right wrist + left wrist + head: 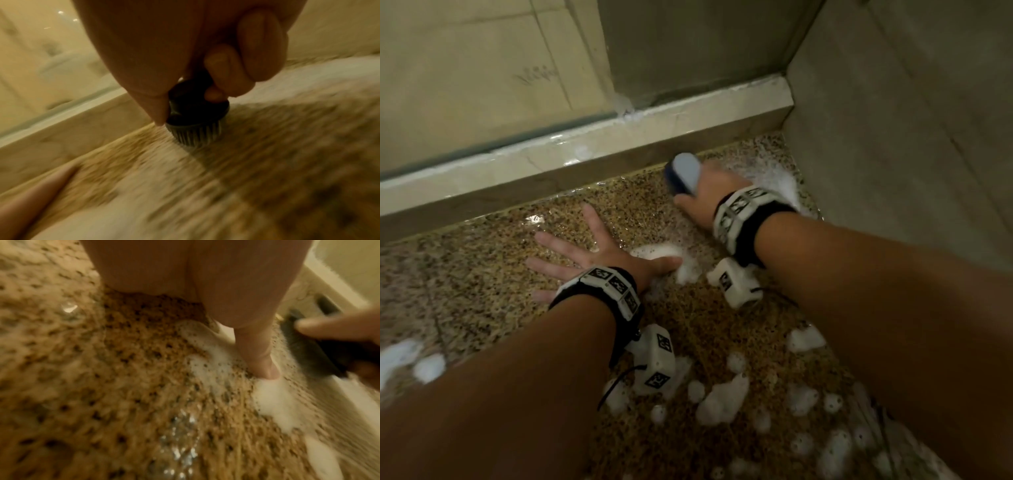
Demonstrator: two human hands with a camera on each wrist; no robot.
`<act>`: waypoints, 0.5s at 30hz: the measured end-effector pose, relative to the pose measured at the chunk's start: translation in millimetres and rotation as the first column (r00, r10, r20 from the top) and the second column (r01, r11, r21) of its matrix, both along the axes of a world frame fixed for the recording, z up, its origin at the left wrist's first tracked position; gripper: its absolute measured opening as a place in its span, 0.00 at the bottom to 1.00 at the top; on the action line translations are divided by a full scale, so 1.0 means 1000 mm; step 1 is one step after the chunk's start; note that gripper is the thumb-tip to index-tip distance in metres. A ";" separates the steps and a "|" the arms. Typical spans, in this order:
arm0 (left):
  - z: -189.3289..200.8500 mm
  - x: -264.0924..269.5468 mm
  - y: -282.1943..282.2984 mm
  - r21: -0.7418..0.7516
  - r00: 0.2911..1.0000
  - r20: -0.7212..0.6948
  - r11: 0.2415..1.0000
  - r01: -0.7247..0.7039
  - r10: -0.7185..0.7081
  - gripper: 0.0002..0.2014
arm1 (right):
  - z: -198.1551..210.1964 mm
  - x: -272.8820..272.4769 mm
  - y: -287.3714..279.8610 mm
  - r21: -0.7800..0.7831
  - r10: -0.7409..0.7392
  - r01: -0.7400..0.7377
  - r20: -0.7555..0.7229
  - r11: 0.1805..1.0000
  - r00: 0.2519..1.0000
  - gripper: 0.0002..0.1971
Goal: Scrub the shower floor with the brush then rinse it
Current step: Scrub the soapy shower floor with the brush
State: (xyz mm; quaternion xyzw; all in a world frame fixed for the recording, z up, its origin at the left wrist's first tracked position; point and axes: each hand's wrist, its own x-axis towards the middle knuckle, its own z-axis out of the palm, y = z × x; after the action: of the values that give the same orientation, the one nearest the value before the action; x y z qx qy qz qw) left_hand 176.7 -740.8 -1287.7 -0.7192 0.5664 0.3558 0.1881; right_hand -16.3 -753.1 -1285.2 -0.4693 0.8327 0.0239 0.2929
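Left hand (589,253): flat on the wet speckled shower floor (482,274) at about 9 o'clock of head view centre, fingers spread straight, holding nothing; thumb tip touching a foam patch (674,260). Right hand (709,195): at 1 o'clock, fingers curled round the brush (685,171), bristles down on the floor near the raised curb (585,150) and the wall corner. More foam at 5 o'clock.
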 end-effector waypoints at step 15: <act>0.013 0.002 0.004 -0.022 0.999 -0.030 1.000 0.020 -0.021 0.80 | 0.003 -0.104 0.058 0.349 -0.066 0.197 -0.353 0.916 0.933 0.39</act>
State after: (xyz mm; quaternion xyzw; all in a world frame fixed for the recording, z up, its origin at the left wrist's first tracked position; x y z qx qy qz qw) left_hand 178.9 -736.5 -1274.9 -0.7098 0.5803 0.3587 0.1754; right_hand -120.2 -695.2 -1281.9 -0.3351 0.8798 0.2430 0.2335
